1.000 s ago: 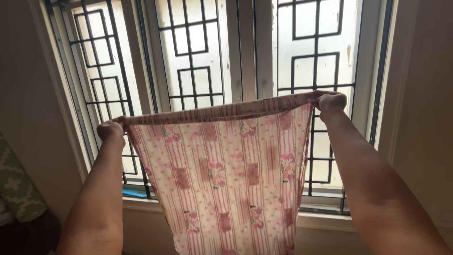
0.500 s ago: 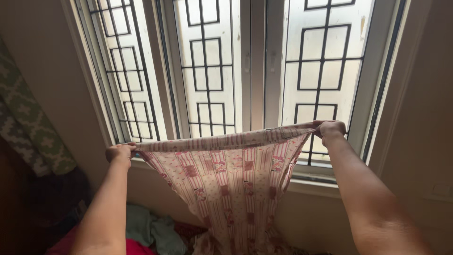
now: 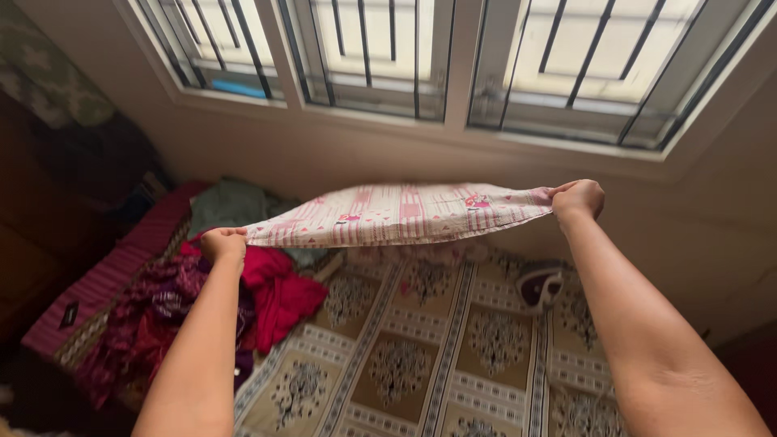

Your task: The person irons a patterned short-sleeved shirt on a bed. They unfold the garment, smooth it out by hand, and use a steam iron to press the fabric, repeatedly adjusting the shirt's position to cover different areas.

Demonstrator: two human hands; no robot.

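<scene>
I hold a pink and white striped cloth (image 3: 396, 214) with small flower prints, stretched between both hands and lying almost flat in the air over a bed. My left hand (image 3: 222, 243) grips its left corner above a heap of clothes. My right hand (image 3: 578, 199) grips the right corner, higher and nearer the wall.
Below lies a patterned beige and brown bedsheet (image 3: 421, 356). A pile of red and purple clothes (image 3: 243, 303) sits at the left, with a green garment (image 3: 231, 206) behind it. An electric iron (image 3: 541, 285) rests near the wall. A barred window (image 3: 421, 57) runs along the top.
The view has tilted down from the window to the bed. The cloth, hanging vertically before, has swung down and now lies nearly flat between my hands.
</scene>
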